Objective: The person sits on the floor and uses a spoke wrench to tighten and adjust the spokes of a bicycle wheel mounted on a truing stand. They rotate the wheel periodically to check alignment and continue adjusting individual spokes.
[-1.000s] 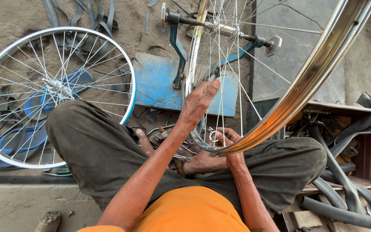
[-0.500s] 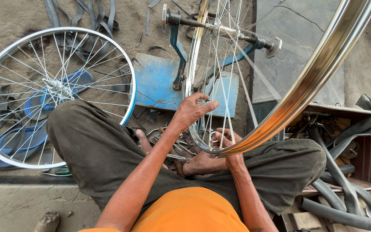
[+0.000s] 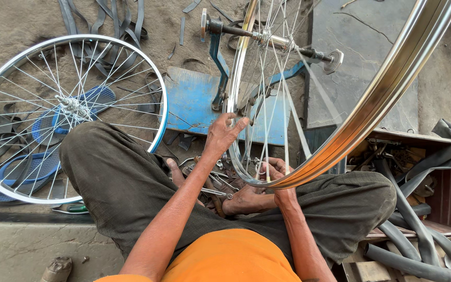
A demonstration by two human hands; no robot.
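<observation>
A spoked bicycle wheel (image 3: 246,68) stands upright in a blue truing stand (image 3: 197,102) in front of my crossed legs. My left hand (image 3: 223,134) rests on the wheel's shiny rim, fingers wrapped over its left edge. My right hand (image 3: 272,169) is at the bottom of the rim, pinching something small among the spokes; what it pinches is too hidden to name. A second chrome rim (image 3: 382,94) arcs across the right side, close to the camera.
Another spoked wheel (image 3: 6,78) lies flat on the ground at left, over blue sandals (image 3: 87,102). Hand tools (image 3: 215,185) lie between my feet. Black rubber tubes (image 3: 418,230) pile at right, rubber strips (image 3: 105,21) at the top.
My left hand has slid down the rim, from high among the spokes to lower on its left edge. My right hand stays at the bottom of the rim.
</observation>
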